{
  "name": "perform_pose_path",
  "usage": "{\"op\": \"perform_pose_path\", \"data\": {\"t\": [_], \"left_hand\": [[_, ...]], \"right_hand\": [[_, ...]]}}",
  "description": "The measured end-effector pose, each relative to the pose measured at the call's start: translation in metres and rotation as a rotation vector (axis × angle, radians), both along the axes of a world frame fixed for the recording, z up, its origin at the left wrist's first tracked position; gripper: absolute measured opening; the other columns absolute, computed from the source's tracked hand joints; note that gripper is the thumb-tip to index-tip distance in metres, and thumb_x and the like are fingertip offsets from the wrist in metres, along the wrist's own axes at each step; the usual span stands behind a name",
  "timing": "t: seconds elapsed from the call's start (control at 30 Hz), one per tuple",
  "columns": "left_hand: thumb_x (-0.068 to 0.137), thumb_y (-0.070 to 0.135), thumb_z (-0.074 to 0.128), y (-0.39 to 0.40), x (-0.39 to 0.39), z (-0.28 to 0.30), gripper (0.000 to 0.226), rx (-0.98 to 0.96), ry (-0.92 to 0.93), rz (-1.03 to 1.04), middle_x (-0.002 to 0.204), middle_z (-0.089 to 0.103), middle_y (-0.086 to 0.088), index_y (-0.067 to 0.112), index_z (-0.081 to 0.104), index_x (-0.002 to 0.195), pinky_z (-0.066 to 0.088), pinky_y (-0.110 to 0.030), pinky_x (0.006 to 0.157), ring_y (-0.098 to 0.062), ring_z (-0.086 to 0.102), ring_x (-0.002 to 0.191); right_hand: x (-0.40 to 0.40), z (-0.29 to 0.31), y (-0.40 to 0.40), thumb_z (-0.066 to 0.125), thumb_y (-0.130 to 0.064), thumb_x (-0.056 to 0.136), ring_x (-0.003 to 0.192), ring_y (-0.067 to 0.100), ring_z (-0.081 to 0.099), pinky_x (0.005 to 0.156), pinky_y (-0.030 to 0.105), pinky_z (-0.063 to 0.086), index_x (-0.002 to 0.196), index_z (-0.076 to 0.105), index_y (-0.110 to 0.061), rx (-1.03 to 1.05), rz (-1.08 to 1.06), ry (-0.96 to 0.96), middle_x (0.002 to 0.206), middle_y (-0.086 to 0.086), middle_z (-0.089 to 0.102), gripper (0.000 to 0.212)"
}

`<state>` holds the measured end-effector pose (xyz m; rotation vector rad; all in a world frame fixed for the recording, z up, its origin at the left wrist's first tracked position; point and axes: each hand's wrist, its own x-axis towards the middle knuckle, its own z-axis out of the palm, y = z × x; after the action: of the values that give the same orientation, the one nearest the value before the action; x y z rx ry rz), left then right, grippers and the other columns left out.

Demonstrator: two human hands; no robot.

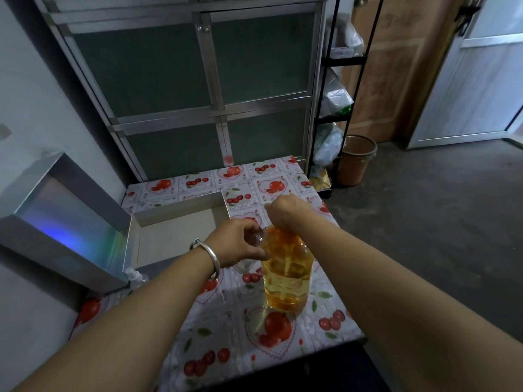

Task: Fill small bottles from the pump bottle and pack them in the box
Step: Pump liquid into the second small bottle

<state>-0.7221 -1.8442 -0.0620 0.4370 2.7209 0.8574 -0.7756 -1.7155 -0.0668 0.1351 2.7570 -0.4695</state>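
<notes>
A large clear pump bottle (285,275) of amber liquid stands upright in the middle of the table. My right hand (285,212) sits on top of it, fingers curled over the pump head, which is hidden beneath. My left hand (240,241) holds a small clear bottle (256,239) against the pump bottle's left shoulder, thumb and fingers wrapped round it. The open box (181,215), silver with a pale inside, lies on the table just left of my hands, with its shiny lid (65,219) tilted up at the far left. Nothing shows inside the box.
The table wears a fruit-patterned cloth (226,335). Another small bottle with a white pump top (135,277) stands by the box's near corner. A glass-fronted cabinet (192,80) rises behind the table; a black rack (336,108) and brown bucket (356,162) stand to the right.
</notes>
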Motion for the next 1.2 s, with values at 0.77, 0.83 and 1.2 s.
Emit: {"op": "perform_pose_path", "data": {"t": [0.77, 0.83, 1.2], "left_hand": [[0.068, 0.027, 0.079, 0.002, 0.000, 0.004, 0.044, -0.020, -0.014, 0.002, 0.097, 0.066, -0.009, 0.008, 0.063, 0.104, 0.053, -0.035, 0.083, -0.024, 0.063, 0.090], [0.069, 0.026, 0.079, 0.002, 0.001, 0.003, 0.043, -0.020, -0.012, -0.005, 0.096, 0.066, -0.009, 0.008, 0.063, 0.104, 0.052, -0.033, 0.081, -0.023, 0.062, 0.088], [0.069, 0.026, 0.079, 0.002, 0.001, 0.003, 0.040, -0.014, -0.009, -0.006, 0.093, 0.066, -0.008, 0.009, 0.063, 0.102, 0.051, -0.031, 0.078, -0.022, 0.062, 0.086]], "right_hand": [[0.004, 0.004, 0.000, 0.037, -0.025, 0.098, 0.114, 0.029, 0.050, 0.105, 0.046, 0.035, 0.129, 0.049, -0.011, -0.035, -0.052, 0.026, 0.125, 0.009, 0.053, 0.036], [0.003, 0.003, 0.001, 0.037, -0.027, 0.097, 0.116, 0.030, 0.051, 0.105, 0.048, 0.036, 0.131, 0.048, -0.012, -0.038, -0.033, 0.000, 0.127, 0.008, 0.054, 0.039], [0.004, 0.004, 0.001, 0.036, -0.025, 0.098, 0.114, 0.029, 0.052, 0.106, 0.045, 0.035, 0.128, 0.049, -0.008, -0.016, -0.040, 0.043, 0.125, 0.010, 0.055, 0.036]]}}
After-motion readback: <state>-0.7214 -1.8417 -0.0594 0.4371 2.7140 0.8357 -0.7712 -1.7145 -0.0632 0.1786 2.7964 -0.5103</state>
